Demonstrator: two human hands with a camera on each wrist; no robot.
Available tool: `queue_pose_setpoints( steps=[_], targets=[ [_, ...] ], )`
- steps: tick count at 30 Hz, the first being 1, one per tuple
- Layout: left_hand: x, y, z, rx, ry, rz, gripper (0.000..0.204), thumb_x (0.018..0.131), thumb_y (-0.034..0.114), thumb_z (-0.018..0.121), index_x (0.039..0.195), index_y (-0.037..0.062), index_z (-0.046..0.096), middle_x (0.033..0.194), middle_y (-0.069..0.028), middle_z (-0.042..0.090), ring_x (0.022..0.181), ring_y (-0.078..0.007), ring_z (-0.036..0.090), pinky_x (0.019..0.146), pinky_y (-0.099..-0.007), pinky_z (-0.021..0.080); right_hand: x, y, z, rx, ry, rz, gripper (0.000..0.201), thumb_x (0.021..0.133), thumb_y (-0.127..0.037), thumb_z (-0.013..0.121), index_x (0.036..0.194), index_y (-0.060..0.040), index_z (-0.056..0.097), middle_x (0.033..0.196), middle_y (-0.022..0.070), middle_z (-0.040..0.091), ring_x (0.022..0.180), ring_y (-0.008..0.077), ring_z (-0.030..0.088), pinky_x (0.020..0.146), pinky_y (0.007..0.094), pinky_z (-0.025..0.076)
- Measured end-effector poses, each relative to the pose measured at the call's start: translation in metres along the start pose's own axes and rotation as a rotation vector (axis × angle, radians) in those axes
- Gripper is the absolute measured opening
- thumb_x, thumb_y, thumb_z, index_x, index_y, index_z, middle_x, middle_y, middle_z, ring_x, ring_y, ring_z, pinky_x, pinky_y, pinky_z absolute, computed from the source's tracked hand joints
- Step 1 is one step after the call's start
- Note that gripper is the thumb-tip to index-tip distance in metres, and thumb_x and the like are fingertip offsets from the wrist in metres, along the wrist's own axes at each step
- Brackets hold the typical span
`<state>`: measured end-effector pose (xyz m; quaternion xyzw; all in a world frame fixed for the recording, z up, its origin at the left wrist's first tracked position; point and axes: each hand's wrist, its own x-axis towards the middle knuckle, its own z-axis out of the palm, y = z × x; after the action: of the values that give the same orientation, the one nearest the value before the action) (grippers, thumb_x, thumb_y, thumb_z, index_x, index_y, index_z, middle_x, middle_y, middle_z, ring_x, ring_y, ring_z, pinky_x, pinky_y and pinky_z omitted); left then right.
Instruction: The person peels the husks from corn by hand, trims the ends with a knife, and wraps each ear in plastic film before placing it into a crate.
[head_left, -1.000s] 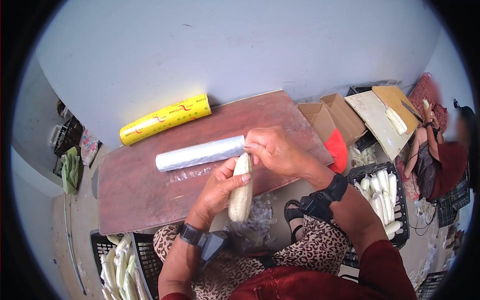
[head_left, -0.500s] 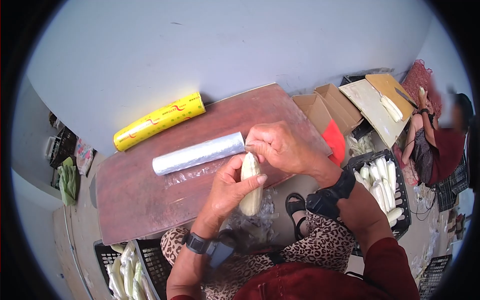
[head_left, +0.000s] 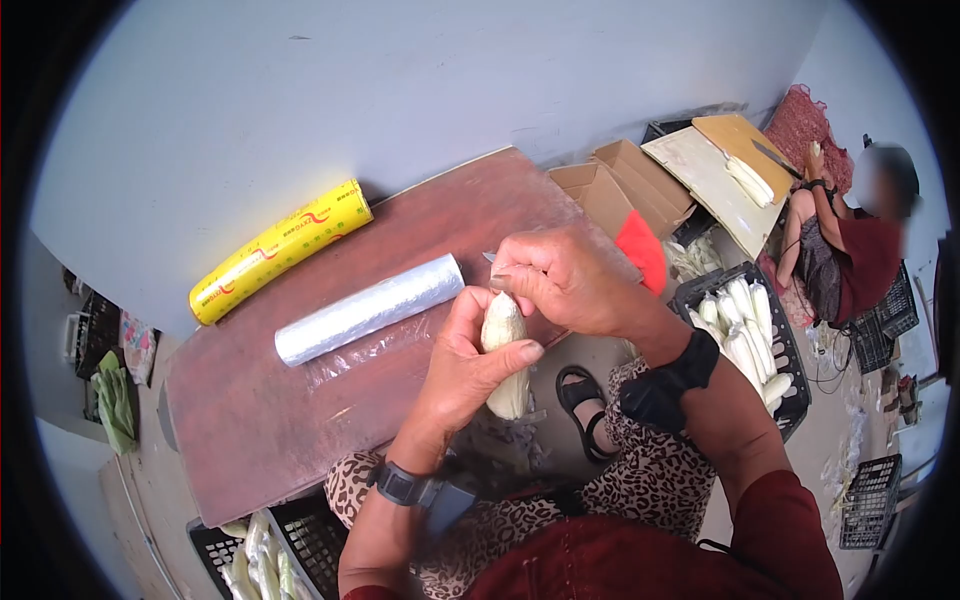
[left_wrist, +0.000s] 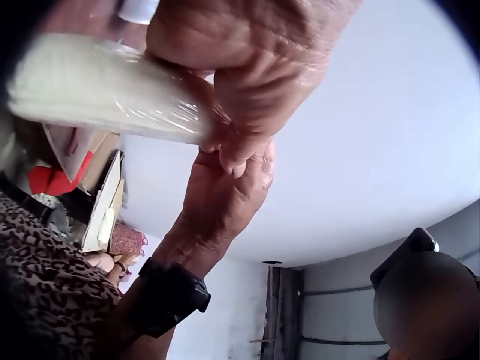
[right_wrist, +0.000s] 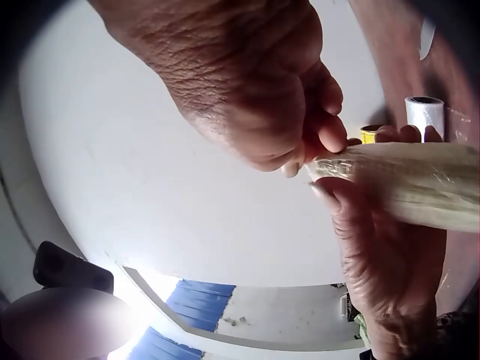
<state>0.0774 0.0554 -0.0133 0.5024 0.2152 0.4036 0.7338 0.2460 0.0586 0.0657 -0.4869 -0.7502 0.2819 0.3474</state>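
Note:
My left hand (head_left: 460,365) grips a pale ear of corn (head_left: 506,335) by its sides, tip up, thumb across the front. Clear cling film covers the ear, its shine plain in the left wrist view (left_wrist: 161,109). At the tip, my right hand (head_left: 565,285) pinches the gathered film between thumb and curled fingers. In the right wrist view those fingertips (right_wrist: 292,166) sit right at the tip of the ear. Beyond my hands, a roll of cling film (head_left: 370,310) lies on the reddish table (head_left: 270,430), a loose strip of film along its near side.
A yellow printed roll (head_left: 280,250) lies at the table's back edge. Black crates of pale ears stand at the right (head_left: 795,395) and lower left (head_left: 310,530). Cardboard boxes (head_left: 630,190) and a red cloth (head_left: 640,250) are beyond the table's right end. Another person (head_left: 865,250) sits far right.
The head view has turned to the right, so the table and rolls shift left. The ear tilts slightly differently; both hands keep their holds at its side and tip.

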Motion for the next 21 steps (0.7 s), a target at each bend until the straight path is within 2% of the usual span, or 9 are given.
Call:
queue_pose_setpoints(
  steps=[2, 4, 7, 8, 11, 12, 14, 17, 21],
  targets=[
    [-0.001, 0.007, 0.003, 0.008, 0.046, 0.005, 0.032, 0.083, 0.013, 0.077, 0.106, 0.0087, 0.056, 0.102, 0.0004, 0.06, 0.089, -0.0085, 0.056, 0.077, -0.0258, 0.048, 0.0, -0.005, 0.0, -0.084, -0.002, -0.06, 0.017, 0.095, -0.013, 0.057, 0.083, -0.003, 0.063, 0.064, 0.0004, 0.058, 0.059, 0.0086, 0.054, 0.055, 0.0271, 0.043],
    [-0.002, 0.01, 0.0, 0.048, 0.089, 0.026, 0.019, 0.087, 0.009, 0.071, 0.103, 0.0071, 0.061, 0.097, 0.0022, 0.061, 0.084, -0.0065, 0.056, 0.071, -0.0235, 0.049, 0.001, -0.006, 0.002, 0.025, -0.022, -0.008, 0.015, 0.095, -0.011, 0.057, 0.084, -0.0021, 0.063, 0.064, 0.0001, 0.057, 0.06, 0.008, 0.054, 0.057, 0.0257, 0.043],
    [-0.004, 0.021, -0.007, 0.055, 0.097, -0.067, 0.026, 0.088, 0.014, 0.07, 0.112, 0.0062, 0.063, 0.101, 0.0023, 0.063, 0.095, -0.0073, 0.056, 0.086, -0.0254, 0.044, 0.01, 0.001, 0.006, 0.119, -0.043, 0.025, 0.017, 0.093, -0.013, 0.057, 0.084, 0.0, 0.063, 0.064, 0.0033, 0.058, 0.061, 0.0108, 0.054, 0.058, 0.0278, 0.044],
    [-0.006, 0.022, -0.007, 0.001, 0.083, -0.061, 0.028, 0.09, 0.014, 0.065, 0.115, 0.0053, 0.06, 0.101, -0.0001, 0.063, 0.094, -0.0099, 0.057, 0.085, -0.027, 0.046, 0.011, 0.004, 0.007, 0.142, -0.041, 0.034, 0.019, 0.093, -0.014, 0.056, 0.083, 0.0008, 0.063, 0.064, 0.0049, 0.058, 0.061, 0.0124, 0.054, 0.059, 0.0293, 0.044],
    [-0.007, 0.024, -0.003, -0.16, 0.024, -0.051, 0.032, 0.095, 0.014, 0.053, 0.125, 0.0027, 0.054, 0.102, -0.0073, 0.063, 0.092, -0.0177, 0.062, 0.083, -0.0318, 0.052, 0.013, 0.012, 0.003, 0.184, -0.071, 0.03, 0.012, 0.093, -0.007, 0.058, 0.085, 0.0002, 0.064, 0.081, 0.0021, 0.061, 0.069, 0.0078, 0.055, 0.063, 0.0243, 0.046],
    [-0.007, 0.024, -0.009, -0.146, -0.026, -0.079, 0.032, 0.095, 0.015, 0.047, 0.124, 0.0017, 0.051, 0.1, -0.0123, 0.062, 0.087, -0.0231, 0.065, 0.079, -0.0343, 0.054, 0.013, 0.011, 0.004, 0.17, -0.057, -0.034, 0.012, 0.093, -0.007, 0.059, 0.085, 0.0005, 0.064, 0.085, 0.0026, 0.061, 0.07, 0.008, 0.055, 0.064, 0.0244, 0.046],
    [-0.009, 0.025, -0.012, -0.181, -0.044, -0.075, 0.03, 0.096, 0.018, 0.049, 0.121, 0.0021, 0.052, 0.099, -0.0125, 0.062, 0.086, -0.0233, 0.065, 0.079, -0.0334, 0.054, 0.015, 0.01, 0.007, 0.141, -0.024, -0.161, 0.013, 0.093, -0.007, 0.06, 0.084, 0.0011, 0.064, 0.091, 0.0036, 0.061, 0.074, 0.0084, 0.056, 0.066, 0.0246, 0.048],
    [-0.01, 0.027, -0.014, -0.089, -0.047, -0.043, 0.027, 0.098, 0.025, 0.051, 0.113, 0.0028, 0.055, 0.094, -0.0105, 0.062, 0.084, -0.021, 0.065, 0.079, -0.0321, 0.054, 0.014, 0.003, 0.009, 0.076, -0.017, -0.284, 0.013, 0.09, -0.009, 0.061, 0.086, 0.0033, 0.063, 0.086, 0.0075, 0.06, 0.07, 0.0143, 0.061, 0.064, 0.0294, 0.049],
    [-0.007, 0.026, -0.008, 0.086, 0.032, 0.025, 0.029, 0.099, 0.029, 0.051, 0.106, 0.0019, 0.058, 0.089, -0.0085, 0.062, 0.082, -0.0182, 0.064, 0.076, -0.0308, 0.053, 0.014, 0.009, 0.013, 0.387, -0.154, -0.098, 0.013, 0.091, -0.007, 0.061, 0.083, 0.0028, 0.063, 0.089, 0.0061, 0.06, 0.072, 0.012, 0.06, 0.064, 0.0277, 0.049]
  ],
)
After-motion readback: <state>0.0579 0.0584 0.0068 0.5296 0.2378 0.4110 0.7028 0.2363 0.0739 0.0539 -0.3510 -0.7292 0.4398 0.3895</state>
